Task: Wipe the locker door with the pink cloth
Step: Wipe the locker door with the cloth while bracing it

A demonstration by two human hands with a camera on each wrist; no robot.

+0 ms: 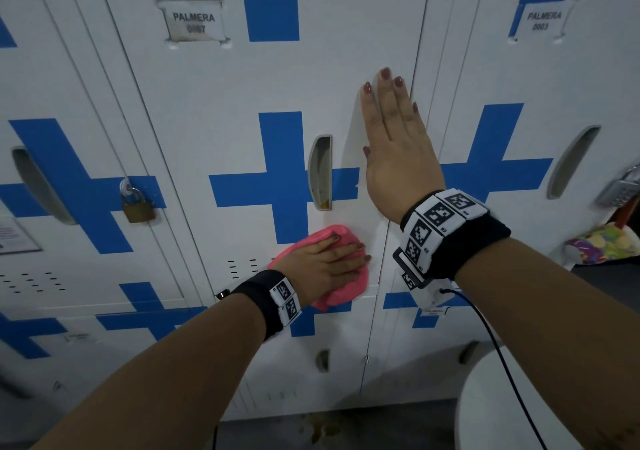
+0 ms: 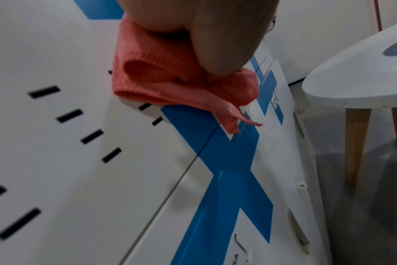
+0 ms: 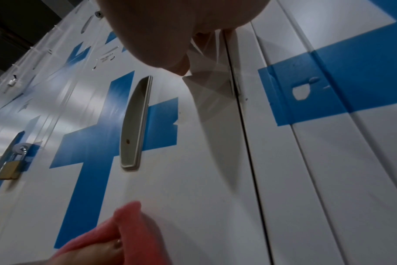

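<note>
Left hand (image 1: 323, 262): fingers extended, lying flat over the pink cloth (image 1: 343, 292); grip is a spread palm press, no pinch.
Pink cloth: bunched, pressed against the locker door (image 1: 221, 96) low down, below the recessed handle (image 1: 320, 172), just beside the vent slots (image 1: 242, 267).
Right hand (image 1: 394, 148): fingers straight and together, palm flat on the door by its right edge.
Neighbour: brass padlock (image 1: 138, 207) on the left locker.
Risk: loose cloth corner hangs over the seam below; it may snag there.
Risk: flat press without a pinch, so the cloth may slip out mid-stroke.
</note>
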